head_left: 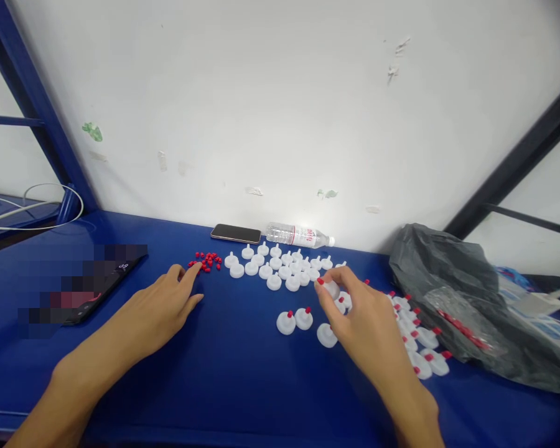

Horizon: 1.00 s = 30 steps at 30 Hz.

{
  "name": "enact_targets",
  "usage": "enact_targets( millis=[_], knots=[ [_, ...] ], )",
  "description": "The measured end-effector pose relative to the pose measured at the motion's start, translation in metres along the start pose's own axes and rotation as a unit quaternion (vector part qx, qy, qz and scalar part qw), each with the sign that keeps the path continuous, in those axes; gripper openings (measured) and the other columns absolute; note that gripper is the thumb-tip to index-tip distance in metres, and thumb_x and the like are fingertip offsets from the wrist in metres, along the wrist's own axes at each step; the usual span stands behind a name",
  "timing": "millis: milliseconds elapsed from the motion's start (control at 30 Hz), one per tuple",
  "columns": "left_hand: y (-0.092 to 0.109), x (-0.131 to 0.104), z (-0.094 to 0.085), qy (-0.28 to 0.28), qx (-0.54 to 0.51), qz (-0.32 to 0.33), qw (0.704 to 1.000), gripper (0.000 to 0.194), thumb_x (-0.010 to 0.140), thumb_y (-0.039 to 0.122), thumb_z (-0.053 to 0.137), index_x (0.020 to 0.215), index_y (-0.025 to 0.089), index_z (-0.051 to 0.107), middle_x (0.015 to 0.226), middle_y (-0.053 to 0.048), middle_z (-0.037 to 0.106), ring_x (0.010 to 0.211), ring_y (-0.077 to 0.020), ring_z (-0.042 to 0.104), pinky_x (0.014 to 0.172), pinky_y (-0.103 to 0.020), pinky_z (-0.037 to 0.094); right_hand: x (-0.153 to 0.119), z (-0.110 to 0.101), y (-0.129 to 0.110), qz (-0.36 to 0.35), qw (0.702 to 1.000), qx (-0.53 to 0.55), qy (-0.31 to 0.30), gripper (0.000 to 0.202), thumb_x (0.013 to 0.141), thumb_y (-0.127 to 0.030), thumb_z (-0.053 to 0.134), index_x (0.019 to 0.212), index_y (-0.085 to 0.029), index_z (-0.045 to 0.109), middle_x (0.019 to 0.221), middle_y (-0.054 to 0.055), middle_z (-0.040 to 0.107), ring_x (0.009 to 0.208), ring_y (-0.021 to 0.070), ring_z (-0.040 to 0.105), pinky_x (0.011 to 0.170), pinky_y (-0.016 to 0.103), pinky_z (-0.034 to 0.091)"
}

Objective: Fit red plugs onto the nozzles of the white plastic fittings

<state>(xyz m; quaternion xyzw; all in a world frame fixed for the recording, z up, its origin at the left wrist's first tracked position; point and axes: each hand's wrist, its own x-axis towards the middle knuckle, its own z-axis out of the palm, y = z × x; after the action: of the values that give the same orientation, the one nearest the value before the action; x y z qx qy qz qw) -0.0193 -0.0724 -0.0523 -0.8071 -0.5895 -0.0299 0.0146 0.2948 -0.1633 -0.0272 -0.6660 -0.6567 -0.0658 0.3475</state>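
Note:
My left hand (165,308) reaches to a small pile of red tips (209,260), with its fingertips at the near edge of the pile and the thumb apart. Nothing shows between thumb and fingers. My right hand (364,317) pinches a white nozzle cap (331,289) with a red tip on it, held above the table. Beyond the hands, several white nozzle caps without red tips (284,272) stand in a cluster. Caps fitted with red tips (287,322) lie nearer to me, and more of them (420,364) lie right of my right hand, which partly hides the group.
A phone (236,233) and a clear plastic bottle (301,236) lie by the wall. At left is a tablet-like device (107,286), partly blurred. A dark plastic bag (424,261) and a clear bag with red pieces (466,326) lie at right on the blue table (224,386).

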Motion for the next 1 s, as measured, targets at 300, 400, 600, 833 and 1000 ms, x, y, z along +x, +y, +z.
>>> enact_targets(
  millis=[300, 400, 600, 833, 1000],
  knots=[
    [0.003, 0.000, 0.000, -0.029, 0.035, -0.008, 0.999, 0.064, 0.109, 0.038, 0.023, 0.165, 0.008, 0.029, 0.129, -0.019, 0.054, 0.098, -0.0330, 0.071, 0.082, -0.044, 0.057, 0.004, 0.017, 0.019, -0.070, 0.995, -0.063, -0.032, 0.007, 0.099, -0.029, 0.068, 0.097, -0.023, 0.071, 0.102, 0.007, 0.075, 0.096, 0.0293, 0.068, 0.086, 0.043, 0.048],
    [0.001, 0.001, 0.002, -0.032, 0.033, -0.009, 0.999, 0.063, 0.109, 0.038, 0.022, 0.163, 0.009, 0.034, 0.127, -0.018, 0.055, 0.092, -0.0323, 0.072, 0.079, -0.045, 0.057, 0.004, 0.017, 0.020, -0.062, 0.991, -0.093, -0.069, 0.006, 0.098, -0.024, 0.068, 0.098, -0.023, 0.074, 0.095, 0.005, 0.077, 0.090, 0.0288, 0.070, 0.084, 0.044, 0.048],
    [0.001, 0.002, 0.004, -0.029, 0.034, -0.008, 0.999, 0.061, 0.108, 0.037, 0.021, 0.157, 0.011, 0.044, 0.124, -0.018, 0.056, 0.087, -0.0299, 0.072, 0.080, -0.044, 0.056, 0.004, 0.019, 0.021, -0.059, 0.987, -0.109, -0.099, 0.011, 0.099, -0.020, 0.065, 0.100, -0.023, 0.075, 0.092, 0.004, 0.080, 0.087, 0.0291, 0.071, 0.086, 0.045, 0.047],
    [0.002, 0.000, -0.001, -0.010, 0.025, 0.004, 1.000, 0.056, 0.107, 0.037, 0.024, 0.147, 0.014, 0.055, 0.119, -0.017, 0.062, 0.079, -0.0270, 0.071, 0.068, -0.039, 0.053, 0.010, 0.007, 0.034, -0.048, 0.987, -0.120, -0.095, 0.032, 0.109, -0.033, 0.046, 0.115, -0.023, 0.075, 0.111, 0.008, 0.080, 0.101, 0.0267, 0.073, 0.091, 0.041, 0.050],
    [0.000, 0.001, 0.001, 0.017, 0.012, 0.013, 1.000, 0.051, 0.105, 0.032, 0.026, 0.133, 0.018, 0.066, 0.119, -0.017, 0.066, 0.080, -0.0319, 0.074, 0.064, -0.041, 0.051, 0.045, -0.005, 0.070, -0.007, 0.978, -0.180, -0.104, 0.026, 0.101, -0.027, 0.056, 0.116, -0.018, 0.075, 0.105, 0.013, 0.081, 0.098, 0.0294, 0.074, 0.083, 0.038, 0.051]
  ],
)
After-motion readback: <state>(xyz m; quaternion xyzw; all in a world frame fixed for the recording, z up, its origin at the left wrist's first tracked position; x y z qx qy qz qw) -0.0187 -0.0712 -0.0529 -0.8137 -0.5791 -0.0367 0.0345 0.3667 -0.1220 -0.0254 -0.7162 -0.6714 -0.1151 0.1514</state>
